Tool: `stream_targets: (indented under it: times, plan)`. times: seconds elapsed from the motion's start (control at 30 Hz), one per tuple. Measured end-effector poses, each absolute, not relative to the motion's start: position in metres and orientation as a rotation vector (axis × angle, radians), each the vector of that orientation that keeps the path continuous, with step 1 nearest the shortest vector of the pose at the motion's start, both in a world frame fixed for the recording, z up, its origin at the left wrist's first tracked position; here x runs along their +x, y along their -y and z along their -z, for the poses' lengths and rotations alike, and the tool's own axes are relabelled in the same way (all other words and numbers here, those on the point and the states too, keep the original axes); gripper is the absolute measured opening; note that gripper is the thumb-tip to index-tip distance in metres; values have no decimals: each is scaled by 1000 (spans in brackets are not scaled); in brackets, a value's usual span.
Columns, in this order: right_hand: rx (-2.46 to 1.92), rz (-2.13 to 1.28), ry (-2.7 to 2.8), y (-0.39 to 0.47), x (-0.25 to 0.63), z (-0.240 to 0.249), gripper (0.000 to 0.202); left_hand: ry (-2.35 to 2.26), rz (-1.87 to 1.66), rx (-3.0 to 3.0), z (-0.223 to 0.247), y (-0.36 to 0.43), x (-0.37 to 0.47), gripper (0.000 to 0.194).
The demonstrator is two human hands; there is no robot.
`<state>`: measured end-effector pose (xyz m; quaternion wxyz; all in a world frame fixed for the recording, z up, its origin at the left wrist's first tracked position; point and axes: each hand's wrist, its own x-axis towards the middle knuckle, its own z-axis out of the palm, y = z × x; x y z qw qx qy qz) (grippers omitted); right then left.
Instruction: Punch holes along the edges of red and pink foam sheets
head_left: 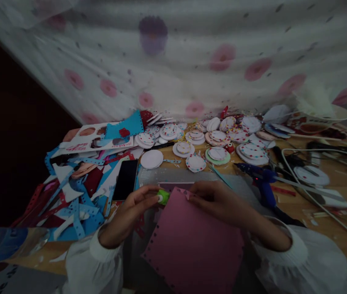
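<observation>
My left hand (141, 206) is closed round a small green hole punch (163, 197), its thumb pressing on it. The punch sits at the upper left corner of a pink sheet of paper (194, 241), which has a row of small holes along its left edge and more on the right. My right hand (219, 200) pinches the sheet's top edge between thumb and fingers. Whether the paper lies inside the punch's jaw is hard to make out. Below the hands lies a grey mat (243, 185).
Left are a black phone (126, 179) and a heap of blue, red and white paper scraps (78, 216). Stacks of white paper discs (218, 154) with coloured dots line the back. A blue glue gun (263, 183) and a white cable (302, 188) lie right. A flowered curtain (179, 61) hangs behind.
</observation>
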<state>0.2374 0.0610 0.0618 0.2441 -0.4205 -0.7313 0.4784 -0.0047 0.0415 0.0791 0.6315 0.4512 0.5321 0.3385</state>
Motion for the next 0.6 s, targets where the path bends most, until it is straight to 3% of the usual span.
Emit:
stream_targets:
  times: [0.43, 0.6]
  plan:
    - [-1167, -1314, 1996, -60, 238, -62, 24, -1139, -730, 1127, -84, -43, -5, 30]
    - [-1114, -1308, 2008, -59, 236, -64, 22, -1207, -709, 1161, -86, -42, 1, 35]
